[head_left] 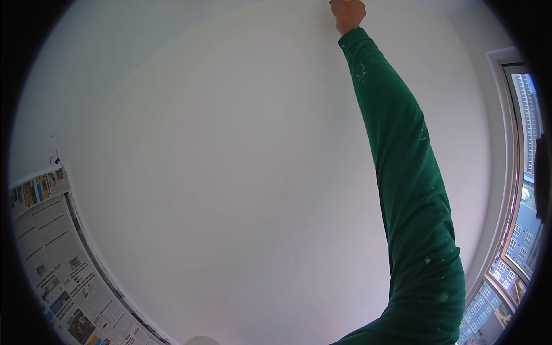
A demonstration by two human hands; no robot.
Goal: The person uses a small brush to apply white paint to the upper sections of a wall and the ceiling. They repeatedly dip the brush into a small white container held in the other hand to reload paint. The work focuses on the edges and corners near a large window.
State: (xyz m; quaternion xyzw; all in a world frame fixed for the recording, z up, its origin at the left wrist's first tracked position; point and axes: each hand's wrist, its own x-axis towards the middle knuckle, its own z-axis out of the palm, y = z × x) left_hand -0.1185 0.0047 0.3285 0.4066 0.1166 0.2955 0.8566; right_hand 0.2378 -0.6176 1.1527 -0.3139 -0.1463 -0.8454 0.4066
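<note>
The right hand (348, 14) was at the top edge of the frame, right of centre, at the end of an arm in a green sleeve (405, 172) flecked with white. Its grip looked closed, the fingers curled in, apparently round a yellow piece (348, 1); only a sliver of that piece showed at the upper border, so its shape and any contact with the pale wall (241, 161) could not be told. The left hand was out of the picture, its grip unknown.

Reaching this high, the job seemed to call for a steady wrist, light and even pressure, and movement from the shoulder rather than the fingers. Keeping the speckled sleeve clear of the wall looked wise, since cloth could smudge it. Turning the head upward would have brought the yellow piece into fuller view. Toward the window (526, 109) at the right, shorter, slower movements would probably have suited; the newspaper sheets (80, 276) at lower left lay well apart.
</note>
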